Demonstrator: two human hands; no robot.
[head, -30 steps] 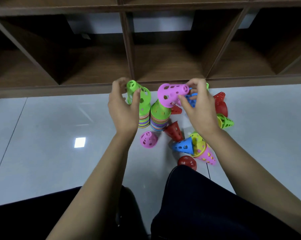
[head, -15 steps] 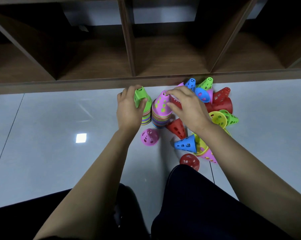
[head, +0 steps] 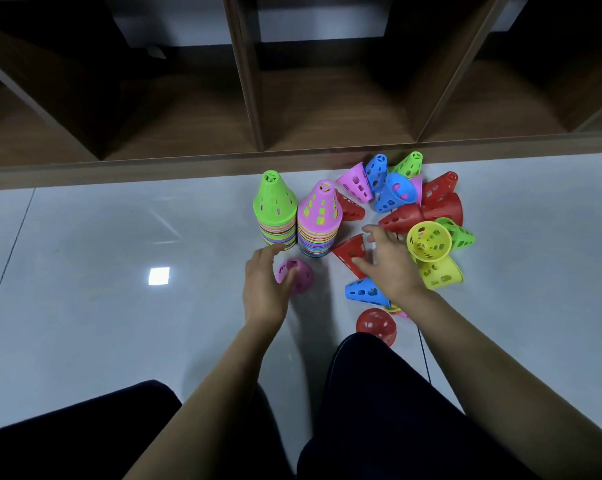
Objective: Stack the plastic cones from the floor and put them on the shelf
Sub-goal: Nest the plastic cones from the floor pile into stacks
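Two stacks of perforated plastic cones stand side by side on the floor: one topped by a green cone (head: 274, 199), one topped by a pink cone (head: 321, 209). My left hand (head: 266, 285) hovers over a loose pink cone (head: 301, 276) lying below the stacks, fingers spread around it. My right hand (head: 387, 265) reaches onto a red cone (head: 349, 251) lying on its side, thumb and fingers spread at its sides. Several loose cones lie to the right, among them a yellow cone (head: 429, 241) and a blue cone (head: 363, 292). The wooden shelf (head: 327, 116) runs along the top.
The shelf's compartments sit at floor level behind a low front ledge (head: 154, 169). A red cone (head: 376, 325) lies near my right knee (head: 372, 393). Glossy white floor tiles (head: 102, 306) stretch to the left of the stacks.
Both hands let go of the green and pink cones now topping the stacks. They moved down toward me, the left to the loose pink cone, the right to the red cone.
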